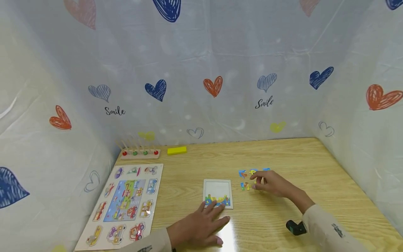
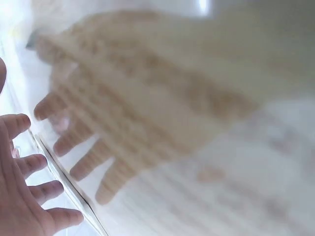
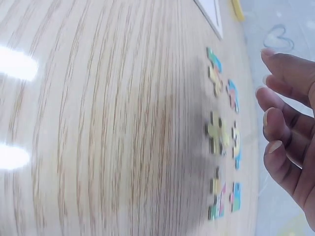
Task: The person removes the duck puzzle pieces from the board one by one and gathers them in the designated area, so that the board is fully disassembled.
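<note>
Jigsaw pieces (image 3: 216, 132) lie near my right hand (image 1: 272, 183), loosely curled, holding nothing; my left hand (image 1: 204, 225), spread-fingered, overlaps the part-filled puzzle tray (image 1: 218, 188).

Pieces (image 1: 244, 186) show blue, yellow, green and orange. Tray (image 1: 218, 187) is white, with yellow, green and blue at its near end. Table (image 1: 283, 154) bears light-brown wood grain. Far-left block (image 1: 177, 151) is plain yellow. Sheet (image 1: 182, 70) is whitish, patterned with red, blue, pink and yellow hearts.
</note>
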